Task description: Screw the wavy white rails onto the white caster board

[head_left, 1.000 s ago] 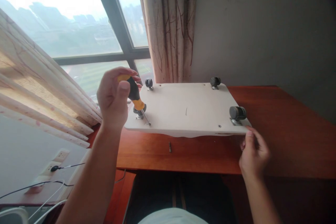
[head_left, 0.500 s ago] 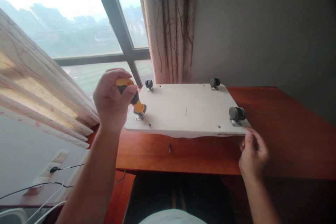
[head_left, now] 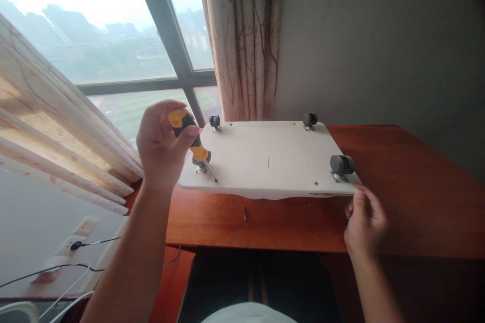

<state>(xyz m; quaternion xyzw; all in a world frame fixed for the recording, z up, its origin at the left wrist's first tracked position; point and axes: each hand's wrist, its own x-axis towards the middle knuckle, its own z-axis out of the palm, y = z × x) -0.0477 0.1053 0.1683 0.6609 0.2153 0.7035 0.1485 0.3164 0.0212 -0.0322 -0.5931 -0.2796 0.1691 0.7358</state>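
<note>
A pale wooden board (head_left: 265,156) lies flat on a reddish wooden desk (head_left: 409,197), with small black caster wheels at its corners (head_left: 342,165). My left hand (head_left: 161,146) is closed around the yellow and black handle of a screwdriver (head_left: 189,136). The screwdriver's tip rests on the board's near left corner, beside a caster there. My right hand (head_left: 364,222) grips the board's near right corner, thumb on top and fingers curled beneath the edge.
A loose screw (head_left: 244,213) lies on the desk in front of the board. Patterned curtains (head_left: 246,35) and a window stand behind and to the left. A wall socket with a plugged cable (head_left: 78,244) is at lower left.
My left hand has turned round the screwdriver handle and shifted its grip, with the tip staying at the same spot. The board and my right hand have barely moved.
</note>
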